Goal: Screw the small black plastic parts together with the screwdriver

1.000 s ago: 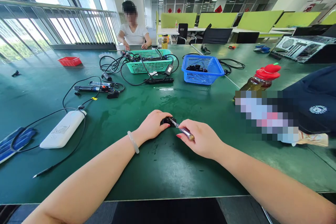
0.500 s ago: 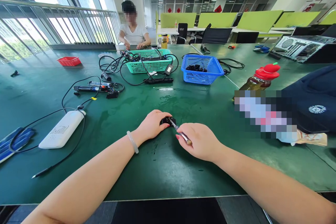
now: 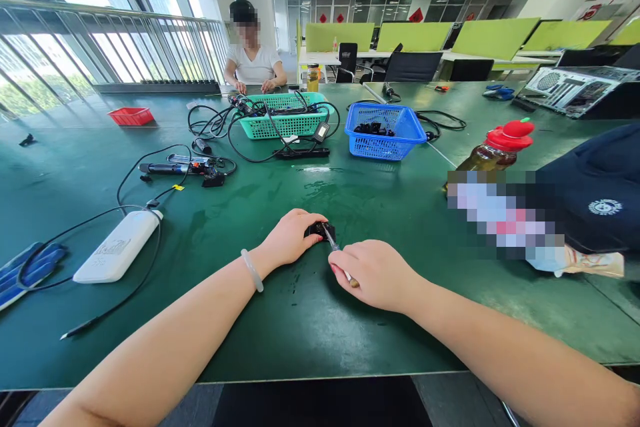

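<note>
On the green table top, my left hand (image 3: pixel 290 237) pinches a small black plastic part (image 3: pixel 327 231) between thumb and fingers, pressing it to the surface. My fingers cover its left side, so its full shape is hidden. My right hand (image 3: pixel 373 275) is closed around a screwdriver (image 3: pixel 332 240) with a metal shaft and a brownish handle end. The shaft slants up and left, and its tip meets the top of the black part. A pale bracelet (image 3: pixel 252 271) circles my left wrist.
Beyond my hands stand a green basket (image 3: pixel 285 127) with cables and a blue basket (image 3: pixel 385 147) holding black parts. A white power bank (image 3: pixel 119 247) with a cable lies left. A red-lidded bottle (image 3: pixel 507 140) and a dark cap (image 3: pixel 595 180) are right. A person (image 3: pixel 253 57) sits across.
My right hand has shifted slightly down and left, and the screwdriver now stands at a steeper angle. My left hand and the black part stay in place.
</note>
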Demonstrator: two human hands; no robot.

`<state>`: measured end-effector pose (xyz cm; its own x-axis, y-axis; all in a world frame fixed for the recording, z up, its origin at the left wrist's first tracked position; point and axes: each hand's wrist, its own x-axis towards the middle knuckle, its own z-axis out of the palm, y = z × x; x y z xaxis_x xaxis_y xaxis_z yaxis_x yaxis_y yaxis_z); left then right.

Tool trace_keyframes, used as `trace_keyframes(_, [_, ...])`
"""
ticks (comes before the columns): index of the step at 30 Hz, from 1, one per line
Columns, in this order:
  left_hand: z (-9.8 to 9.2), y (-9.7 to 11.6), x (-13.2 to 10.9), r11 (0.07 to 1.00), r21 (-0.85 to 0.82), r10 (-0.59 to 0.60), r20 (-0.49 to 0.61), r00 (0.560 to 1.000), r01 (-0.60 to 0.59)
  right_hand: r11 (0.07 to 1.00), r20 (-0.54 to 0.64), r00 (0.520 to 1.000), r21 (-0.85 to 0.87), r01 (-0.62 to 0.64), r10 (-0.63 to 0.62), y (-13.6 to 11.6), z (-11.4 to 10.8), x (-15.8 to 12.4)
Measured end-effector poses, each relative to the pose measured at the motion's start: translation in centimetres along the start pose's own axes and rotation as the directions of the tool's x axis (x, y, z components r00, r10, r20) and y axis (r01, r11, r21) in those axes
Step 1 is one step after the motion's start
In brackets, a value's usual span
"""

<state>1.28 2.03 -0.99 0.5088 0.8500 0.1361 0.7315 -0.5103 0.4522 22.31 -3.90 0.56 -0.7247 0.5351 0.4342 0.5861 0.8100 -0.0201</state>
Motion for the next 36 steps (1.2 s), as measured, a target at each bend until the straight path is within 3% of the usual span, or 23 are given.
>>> trace_keyframes(7, [-0.13,0.14,0.09,1.000,0.013,-0.026,0.004,1.000,0.026,0.996,-0.013,1.000,-0.088,0.003,-0.004,-0.63,0.34,-0.03])
trace_keyframes(18, [-0.18,0.12,-0.03,1.000,0.000,-0.029,-0.007,1.000,0.029,0.997,-0.095,0.995,-0.079,-0.023,0.015,-0.33,-0.49,0.03])
trace_keyframes(26, [-0.05,0.00,-0.01,0.999,-0.015,-0.035,-0.016,0.999,0.035,0.989,-0.090,0.996,-0.145,0.013,-0.026,-0.91,0.30,-0.20])
trace_keyframes(36, [-0.10,0.00,-0.03,0.999,-0.015,-0.035,-0.013,0.999,0.035,0.995,-0.119,0.989,0.058,-0.078,0.085,-0.37,-0.16,-0.16])
